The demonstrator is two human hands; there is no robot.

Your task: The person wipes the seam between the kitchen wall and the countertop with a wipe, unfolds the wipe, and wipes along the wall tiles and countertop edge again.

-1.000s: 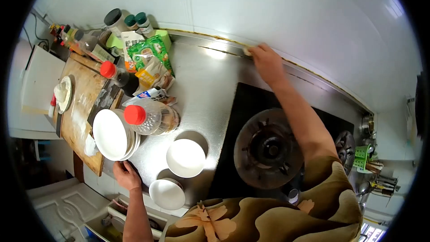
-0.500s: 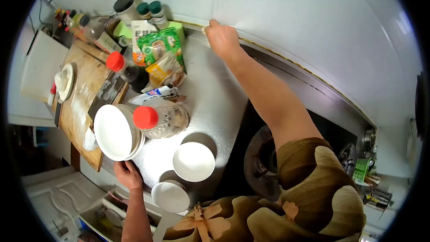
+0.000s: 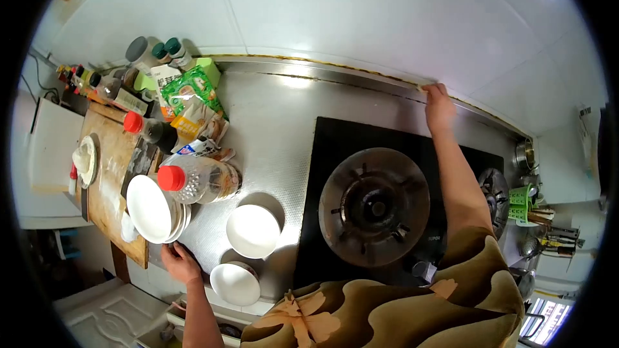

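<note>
My right hand point(image 3: 440, 111) is at the ledge point(image 3: 361, 80) along the foot of the white wall, beyond the hob. Its fingers are closed, and a small pale scrap point(image 3: 422, 89) peeks out at their tips, too small to name. My left hand point(image 3: 180, 264) rests at the front edge of the metal counter point(image 3: 271, 116), fingers extended and holding nothing visible. Just above those fingers stands a stack of white plates point(image 3: 149, 209), tilted in this view. Two white bowls, one nearer the middle point(image 3: 253, 231) and one by the edge point(image 3: 235, 283), sit to the right of that hand.
A black hob point(image 3: 309, 219) with a large round burner point(image 3: 375, 207) lies under my right arm. Left of it stand a red-capped plastic bottle point(image 3: 200, 180), a dark sauce bottle point(image 3: 151, 130) and a green packet point(image 3: 193, 93). A wooden board point(image 3: 106, 154) is farther left.
My right hand has slid right along the ledge, from behind the packets to beyond the hob. The view has shifted right, showing more of the burner. My left hand stays by the plates.
</note>
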